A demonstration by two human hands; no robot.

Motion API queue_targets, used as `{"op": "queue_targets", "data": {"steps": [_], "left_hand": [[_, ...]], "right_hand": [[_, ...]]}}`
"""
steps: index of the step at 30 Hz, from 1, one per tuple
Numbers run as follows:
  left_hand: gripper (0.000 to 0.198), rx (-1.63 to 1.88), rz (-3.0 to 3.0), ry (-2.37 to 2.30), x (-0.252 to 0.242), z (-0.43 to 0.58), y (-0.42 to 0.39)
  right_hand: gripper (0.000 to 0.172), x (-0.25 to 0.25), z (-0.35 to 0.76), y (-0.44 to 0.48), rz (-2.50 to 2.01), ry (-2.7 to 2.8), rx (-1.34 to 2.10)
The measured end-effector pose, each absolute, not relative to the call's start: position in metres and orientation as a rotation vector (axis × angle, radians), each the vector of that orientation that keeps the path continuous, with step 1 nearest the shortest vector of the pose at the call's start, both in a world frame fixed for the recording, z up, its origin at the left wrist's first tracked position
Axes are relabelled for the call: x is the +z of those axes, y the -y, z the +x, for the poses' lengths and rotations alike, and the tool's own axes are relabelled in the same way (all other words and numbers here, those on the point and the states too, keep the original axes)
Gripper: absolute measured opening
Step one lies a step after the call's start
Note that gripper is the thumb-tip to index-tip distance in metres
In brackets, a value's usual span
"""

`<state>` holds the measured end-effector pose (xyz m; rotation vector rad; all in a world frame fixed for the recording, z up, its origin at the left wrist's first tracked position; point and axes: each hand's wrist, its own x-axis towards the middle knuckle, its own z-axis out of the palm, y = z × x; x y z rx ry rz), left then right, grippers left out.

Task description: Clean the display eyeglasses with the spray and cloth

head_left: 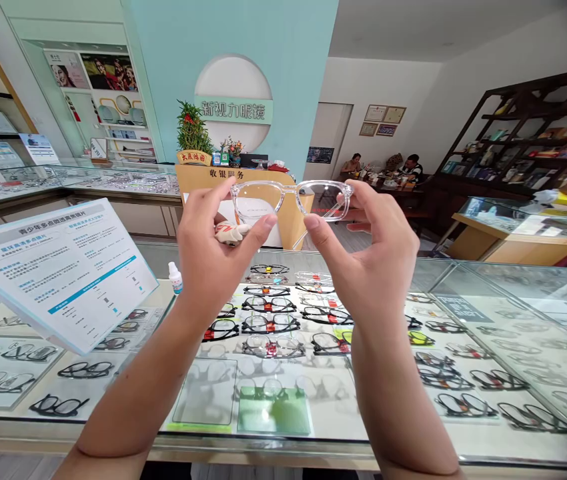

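Clear-framed eyeglasses (291, 189) are held up level in front of me, above the glass counter. My left hand (207, 257) pinches their left end between thumb and fingers. Tucked in that same hand is a crumpled whitish cloth or wrapper (231, 233) with orange-red marks; its exact kind is unclear. On the other side, my right hand (376, 250) grips the right end, its thumb at the lower rim. One temple arm slants down behind the right lens. Below both hands, rows of eyeglass frames (269, 324) lie in the display case.
A glass-topped display counter (313, 443) spans the front. At left stands a tilted printed sign (58, 267), with a small white bottle (175, 278) beside it. Beyond are a wooden reception desk (293, 220), two seated people (411, 167) and a dark shelf (528, 130).
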<state>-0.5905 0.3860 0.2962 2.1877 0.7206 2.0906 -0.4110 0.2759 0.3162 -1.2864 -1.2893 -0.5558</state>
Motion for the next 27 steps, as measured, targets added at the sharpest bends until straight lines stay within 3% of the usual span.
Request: {"op": "queue_targets", "data": {"steps": [14,27], "left_hand": [[0.074,2.18,2.189,-0.65,0.293,-0.586,-0.387],[0.066,2.113,2.138,-0.639,0.294,-0.582,-0.391]], "right_hand": [[0.06,0.307,-0.4,-0.286,-1.277,1.323,-0.598],[0.062,0.31,-0.4,-0.281,-1.258,1.326,-0.666]]}}
